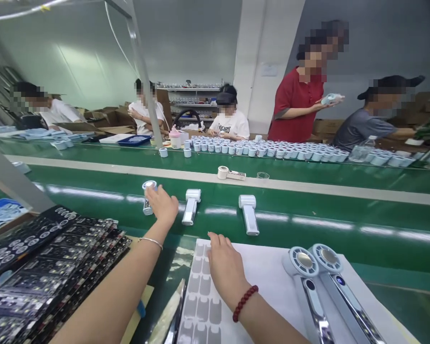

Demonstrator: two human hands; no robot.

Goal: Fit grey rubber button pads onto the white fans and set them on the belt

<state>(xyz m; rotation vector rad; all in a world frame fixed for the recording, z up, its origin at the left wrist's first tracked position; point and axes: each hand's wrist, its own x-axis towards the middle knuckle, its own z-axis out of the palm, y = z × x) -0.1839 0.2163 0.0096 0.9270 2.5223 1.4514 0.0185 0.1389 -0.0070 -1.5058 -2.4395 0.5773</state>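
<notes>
My left hand [163, 205] reaches over the green conveyor belt, its fingertips at the round head of a light-blue handheld fan [148, 206]. The thumb is spread away from the fan, and the fingers partly hide it. My right hand [227, 265] lies over a sheet of grey stickers [202, 286] on white paper, fingers stretched out and nothing visibly held. To its right, two light-blue handheld fans [310, 286] with shiny handles lie on the paper. On the belt are two more handheld fans [190, 208], one [249, 215] ahead of my right hand.
Stacked dark printed sheets [57, 267] stand at the left, beside a metal post [17, 177]. A white fan [231, 173] and a clear ring [263, 176] lie on the grey divider. Many light-blue fan heads [265, 149] line the far bench, where several people sit or stand.
</notes>
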